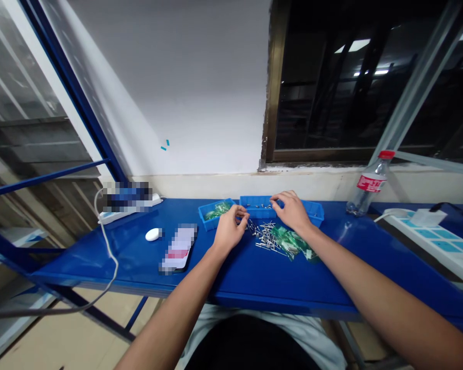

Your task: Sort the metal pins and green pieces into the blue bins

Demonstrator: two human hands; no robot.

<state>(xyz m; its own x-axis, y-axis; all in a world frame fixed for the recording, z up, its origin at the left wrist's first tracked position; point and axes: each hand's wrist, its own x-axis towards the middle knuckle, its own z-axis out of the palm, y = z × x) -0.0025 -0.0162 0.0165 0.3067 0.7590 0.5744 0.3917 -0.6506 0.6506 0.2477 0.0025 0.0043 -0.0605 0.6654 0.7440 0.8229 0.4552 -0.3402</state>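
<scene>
On the blue table a loose pile of thin silver metal pins [268, 237], looking like blind rivets, lies between my hands. Beside the pile's left end, my left hand [230, 227] is curled with thumb and forefinger close together; what they pinch is too small to make out. My right hand [292, 209] reaches over a long blue bin [250, 200], its fingers bent and fingertips drawn together at the bin, their contents unclear. A few small metal pieces lie inside that bin. Green plastic bags [293, 242] rest under my right wrist. Another blue bin [208, 221], left, holds more green bags [219, 209].
A phone [179, 247] and a white oval object [153, 234] lie on the table [139, 262] at left. A red-capped bottle [368, 185] stands back right. Power strips [428, 234] sit at both sides, and a cable [113, 262] hangs over the left edge.
</scene>
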